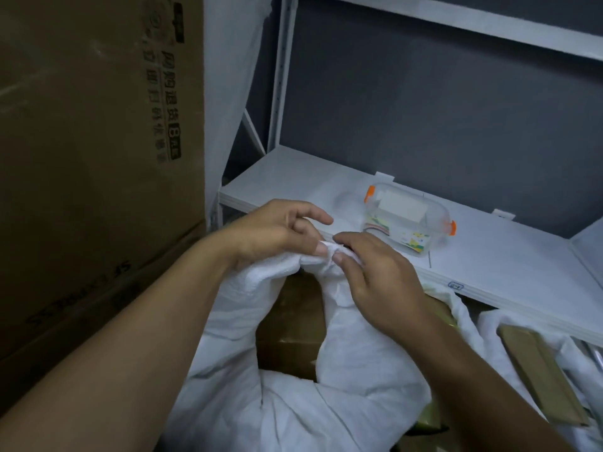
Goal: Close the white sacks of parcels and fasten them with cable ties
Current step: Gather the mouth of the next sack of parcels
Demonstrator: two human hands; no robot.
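Just in front of the white shelf (509, 275), left hand (270, 233) and right hand (375, 275) pinch the white sack (359, 380) mouth's gathered edges; soft, crumpling woven cloth, likely best gripped bunched below the rim.

The white sack (359, 383) is showing a matt, finely woven cloth-like surface, creasing where it is bunched, and the parcel (290, 324) inside is showing dull brown cardboard. The large carton (91, 151) is presenting matt printed cardboard, while the shelf (509, 265) is appearing smooth, white and faintly satin. The container (408, 220) is looking like clear glossy plastic with orange plastic clips.
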